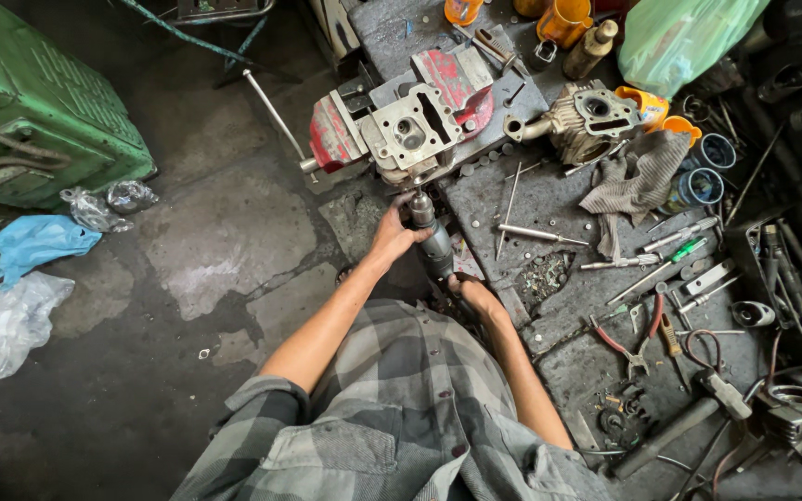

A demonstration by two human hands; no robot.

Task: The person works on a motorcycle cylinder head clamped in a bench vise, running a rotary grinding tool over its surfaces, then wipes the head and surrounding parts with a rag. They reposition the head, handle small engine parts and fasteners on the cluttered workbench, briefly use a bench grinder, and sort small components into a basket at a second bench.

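While both hands work at the bench edge, the items stand as follows.

Left hand [390, 232]: fingers wrapped tight around the upper body of the power tool, just below the vise.
Right hand [477, 295]: closed on the tool's lower end, close to the body; fingers partly hidden.
Power tool [433, 243]: dark grey metal cylinder, smooth, held nearly upright, its tip up against the underside of the clamped casting.
Engine head [412, 132]: pale cast aluminium block, squarish, with round bores and bolt holes, gripped between the vise cheeks.
Vise [334, 133]: heavy iron, chipped red paint, long steel handle bar jutting left.
Workbench [559, 190]: dark, oily, gritty top strewn with bolts and metal chips.
Second casting [587, 119]: finned aluminium engine part with a pipe stub, lying right of the vise.
Rag [638, 181]: grey ribbed cloth, crumpled, beside that casting.
Pliers [638, 339]: red-handled, lying open near the bench's front edge.
Screwdriver [675, 255]: green handle, thin steel shaft, among loose rods.
Shirt [401, 417]: grey plaid flannel, soft.
Floor [187, 278]: cracked, stained concrete; crumpled plastic bags [11, 297] at left.
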